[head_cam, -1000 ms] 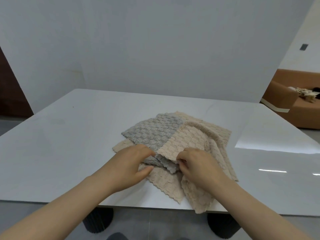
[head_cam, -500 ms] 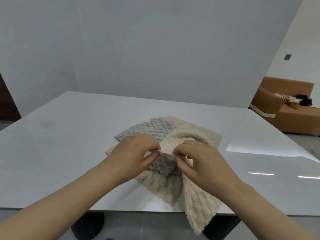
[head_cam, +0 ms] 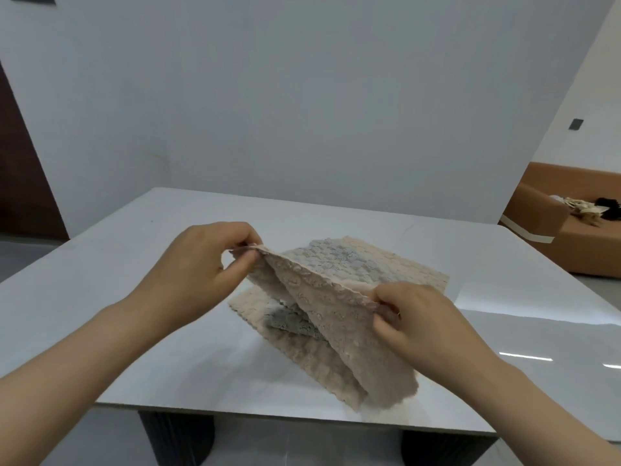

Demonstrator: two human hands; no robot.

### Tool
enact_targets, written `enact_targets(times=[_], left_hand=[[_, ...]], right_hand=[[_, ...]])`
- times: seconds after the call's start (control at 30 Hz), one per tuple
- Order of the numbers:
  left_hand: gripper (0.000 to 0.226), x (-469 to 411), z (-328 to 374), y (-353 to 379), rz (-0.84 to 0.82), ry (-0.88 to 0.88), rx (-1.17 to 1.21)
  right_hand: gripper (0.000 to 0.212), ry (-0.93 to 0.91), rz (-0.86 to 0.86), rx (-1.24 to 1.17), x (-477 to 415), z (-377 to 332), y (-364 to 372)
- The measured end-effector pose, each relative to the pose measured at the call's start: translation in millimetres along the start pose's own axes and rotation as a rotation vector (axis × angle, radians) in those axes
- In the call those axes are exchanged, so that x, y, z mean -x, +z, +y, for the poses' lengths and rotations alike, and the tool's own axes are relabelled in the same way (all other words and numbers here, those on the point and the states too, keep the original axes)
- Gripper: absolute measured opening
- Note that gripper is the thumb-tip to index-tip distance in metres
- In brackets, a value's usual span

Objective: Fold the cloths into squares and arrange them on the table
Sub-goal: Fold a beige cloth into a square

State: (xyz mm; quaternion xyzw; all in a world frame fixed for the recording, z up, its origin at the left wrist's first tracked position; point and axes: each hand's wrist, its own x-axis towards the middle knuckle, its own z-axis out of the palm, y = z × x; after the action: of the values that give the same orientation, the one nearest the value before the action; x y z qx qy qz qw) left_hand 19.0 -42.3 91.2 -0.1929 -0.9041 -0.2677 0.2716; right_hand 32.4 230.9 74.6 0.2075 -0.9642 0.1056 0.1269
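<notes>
We've lifted the beige cloth (head_cam: 336, 334), left grip (head_cam: 191, 274) and right grip (head_cam: 426, 327) pinching its edge, though its trailing hem could drag the grey cloth (head_cam: 331, 260).

Left hand (head_cam: 198, 267): held up, back toward the viewer, thumb and curled fingers pinching one corner of the beige cloth (head_cam: 322, 297).
Right hand (head_cam: 426, 326): lower and nearer, fingers curled, pinching the other end of the same edge.
Forearms: both bare, reaching forward, hands well apart.
</notes>
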Motion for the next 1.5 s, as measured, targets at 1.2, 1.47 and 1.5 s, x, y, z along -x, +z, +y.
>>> enact_targets(times=[1.2, 1.47, 1.5], left_hand=[[0.013, -56, -7, -87, 0.417, -0.323, 0.405], [0.014, -51, -2, -77, 0.397, -0.352, 0.568], [0.014, -50, 0, -76, 0.393, -0.359, 0.606]], right_hand=[[0.025, 0.078, 0.595, -0.432, -69, 19, -105], [0.008, 0.115, 0.552, -0.557, -65, 9, -100], [0.005, 0.11, 0.541, -0.577, -64, 7, -100]])
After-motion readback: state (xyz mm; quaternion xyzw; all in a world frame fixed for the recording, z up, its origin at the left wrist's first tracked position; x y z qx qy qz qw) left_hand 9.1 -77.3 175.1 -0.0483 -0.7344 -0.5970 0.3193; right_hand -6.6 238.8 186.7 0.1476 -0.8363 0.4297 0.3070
